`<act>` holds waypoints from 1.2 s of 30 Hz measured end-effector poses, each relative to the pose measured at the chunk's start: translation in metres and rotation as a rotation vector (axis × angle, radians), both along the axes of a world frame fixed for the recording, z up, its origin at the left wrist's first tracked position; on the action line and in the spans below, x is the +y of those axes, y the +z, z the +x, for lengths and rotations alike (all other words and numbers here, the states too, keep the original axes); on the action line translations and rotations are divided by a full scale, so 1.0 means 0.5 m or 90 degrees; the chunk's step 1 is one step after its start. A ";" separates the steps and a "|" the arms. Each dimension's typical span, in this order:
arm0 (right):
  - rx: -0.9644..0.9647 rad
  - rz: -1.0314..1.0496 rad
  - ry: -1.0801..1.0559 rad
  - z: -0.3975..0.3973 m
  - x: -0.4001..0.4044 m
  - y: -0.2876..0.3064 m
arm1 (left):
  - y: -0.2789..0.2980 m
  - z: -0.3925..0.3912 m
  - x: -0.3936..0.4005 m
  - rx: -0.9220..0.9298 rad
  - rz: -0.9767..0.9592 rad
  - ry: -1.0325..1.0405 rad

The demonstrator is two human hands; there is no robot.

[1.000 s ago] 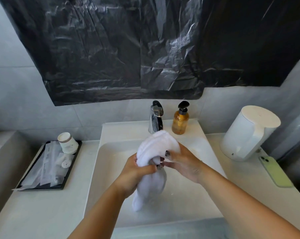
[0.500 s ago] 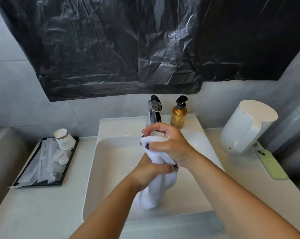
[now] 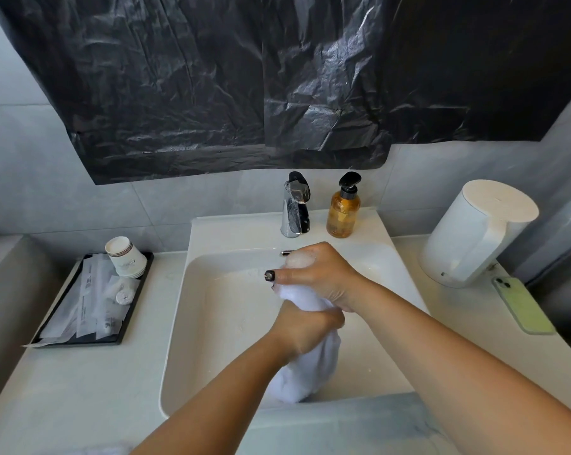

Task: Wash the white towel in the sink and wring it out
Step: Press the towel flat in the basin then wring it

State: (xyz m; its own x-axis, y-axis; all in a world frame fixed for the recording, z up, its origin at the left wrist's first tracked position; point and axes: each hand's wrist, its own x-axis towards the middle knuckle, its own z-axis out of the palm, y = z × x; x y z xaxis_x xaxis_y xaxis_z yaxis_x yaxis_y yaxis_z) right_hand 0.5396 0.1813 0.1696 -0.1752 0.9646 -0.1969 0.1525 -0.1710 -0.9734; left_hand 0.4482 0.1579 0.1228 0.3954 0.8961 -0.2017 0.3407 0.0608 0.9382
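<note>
Grey-tiled bathroom, white sink (image 3: 192,323) at frame centre, my right grip (image 3: 320,277) and left grip (image 3: 305,330) both clenched around the white towel (image 3: 313,369).

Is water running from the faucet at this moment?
No, the faucet shows no stream below its spout, while both hands wring the white towel over the sink.

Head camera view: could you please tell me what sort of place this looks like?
Most likely a hotel bathroom. A white sink with a chrome faucet and a pump soap bottle sits against grey wall tiles, and a black tray beside it holds paper cups and wrapped toiletries.
</note>
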 end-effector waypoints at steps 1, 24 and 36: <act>-0.020 0.007 -0.005 -0.004 0.001 -0.003 | -0.005 0.002 0.000 0.005 -0.009 0.015; -0.249 0.078 -0.132 0.001 0.009 -0.043 | -0.019 0.036 -0.003 0.062 0.001 0.037; -0.166 0.334 -0.254 0.046 -0.116 -0.088 | 0.055 -0.041 0.043 -0.363 -0.177 0.169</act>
